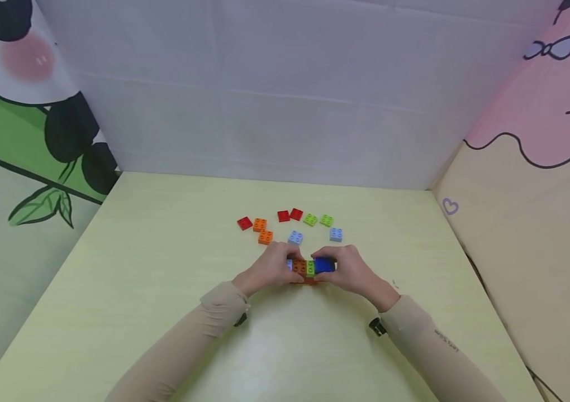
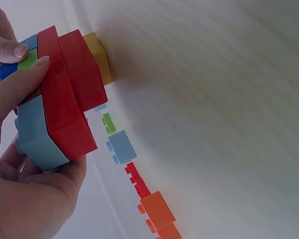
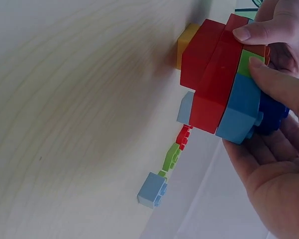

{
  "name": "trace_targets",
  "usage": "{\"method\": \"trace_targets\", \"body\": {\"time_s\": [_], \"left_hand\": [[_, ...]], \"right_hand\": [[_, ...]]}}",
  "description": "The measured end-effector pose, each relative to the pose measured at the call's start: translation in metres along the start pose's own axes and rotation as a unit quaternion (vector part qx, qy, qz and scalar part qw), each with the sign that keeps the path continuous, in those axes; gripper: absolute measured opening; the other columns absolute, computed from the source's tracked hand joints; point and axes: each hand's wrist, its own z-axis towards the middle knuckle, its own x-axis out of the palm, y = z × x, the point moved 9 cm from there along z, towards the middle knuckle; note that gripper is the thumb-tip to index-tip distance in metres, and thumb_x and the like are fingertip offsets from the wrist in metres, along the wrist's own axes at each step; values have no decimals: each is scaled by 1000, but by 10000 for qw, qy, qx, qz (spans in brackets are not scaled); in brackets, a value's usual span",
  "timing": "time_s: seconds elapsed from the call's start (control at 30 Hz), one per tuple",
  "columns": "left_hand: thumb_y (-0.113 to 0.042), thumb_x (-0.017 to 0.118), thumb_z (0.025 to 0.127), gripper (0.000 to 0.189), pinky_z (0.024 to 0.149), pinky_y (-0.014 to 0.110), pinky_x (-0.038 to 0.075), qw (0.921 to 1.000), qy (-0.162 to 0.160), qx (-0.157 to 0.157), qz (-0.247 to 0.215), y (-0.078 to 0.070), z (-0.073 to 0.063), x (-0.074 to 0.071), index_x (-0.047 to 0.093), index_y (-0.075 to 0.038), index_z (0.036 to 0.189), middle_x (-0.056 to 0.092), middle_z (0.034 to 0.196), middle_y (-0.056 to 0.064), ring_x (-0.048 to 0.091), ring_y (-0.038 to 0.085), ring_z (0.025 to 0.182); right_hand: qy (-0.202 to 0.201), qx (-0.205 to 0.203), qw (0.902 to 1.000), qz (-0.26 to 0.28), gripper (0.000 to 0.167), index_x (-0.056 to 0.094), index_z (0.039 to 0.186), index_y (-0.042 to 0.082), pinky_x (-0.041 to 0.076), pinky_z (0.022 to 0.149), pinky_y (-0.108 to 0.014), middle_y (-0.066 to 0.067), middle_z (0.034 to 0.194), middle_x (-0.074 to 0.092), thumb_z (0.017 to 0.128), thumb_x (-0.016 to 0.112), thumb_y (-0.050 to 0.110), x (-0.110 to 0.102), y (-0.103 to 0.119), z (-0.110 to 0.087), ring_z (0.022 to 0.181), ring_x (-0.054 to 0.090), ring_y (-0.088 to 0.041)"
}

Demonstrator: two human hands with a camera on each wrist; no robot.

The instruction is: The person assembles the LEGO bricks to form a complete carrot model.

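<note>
A stack of toy building bricks is held between both hands over the table. Its yellow brick (image 2: 98,57) lies at the bottom, with two layers of red bricks (image 3: 214,82) above. A brown-orange brick (image 1: 299,267), a green brick (image 1: 310,268) and light blue bricks (image 2: 36,132) form the layer over them. On top at the right sits a dark blue brick (image 1: 323,264). My left hand (image 1: 276,264) grips the stack's left end, its thumb across the front. Around the right end curls my right hand (image 1: 352,269), its thumb tip on the green brick.
Loose bricks lie just beyond the hands: red ones (image 1: 283,216), orange ones (image 1: 265,237), green ones (image 1: 326,220) and light blue ones (image 1: 336,234). A pale wall (image 1: 275,128) stands at the table's back edge, with printed panels at both sides.
</note>
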Motion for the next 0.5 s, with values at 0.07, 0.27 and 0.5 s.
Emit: {"method": "trace_targets", "body": {"time_s": [0.07, 0.27, 0.5], "left_hand": [[-20, 86, 71, 27, 74, 28, 47, 10000, 6, 19, -1, 0, 0, 0, 68, -17, 89, 63, 84, -12, 55, 12, 83], [-25, 86, 71, 28, 75, 28, 46, 10000, 49, 40, 70, 0, -1, 0, 65, -20, 90, 61, 86, -13, 54, 11, 83], [-29, 86, 71, 30, 74, 29, 46, 9999, 102, 0, 53, 3, -3, -2, 65, -20, 91, 60, 87, -11, 53, 13, 85]], "right_hand": [[-4, 18, 10000, 13, 42, 68, 112, 4, 53, 76, -32, -2, 106, 66, 74, 84, 14, 0, 0, 0, 89, 60, -15], [83, 175, 9998, -58, 43, 67, 112, 6, 51, 79, -31, -1, 106, 65, 74, 84, 16, 2, -1, 0, 93, 59, -16], [116, 339, 9993, -118, 43, 68, 113, 7, 51, 79, -31, 0, 107, 66, 74, 84, 17, 3, -2, 2, 94, 59, -16]]}}
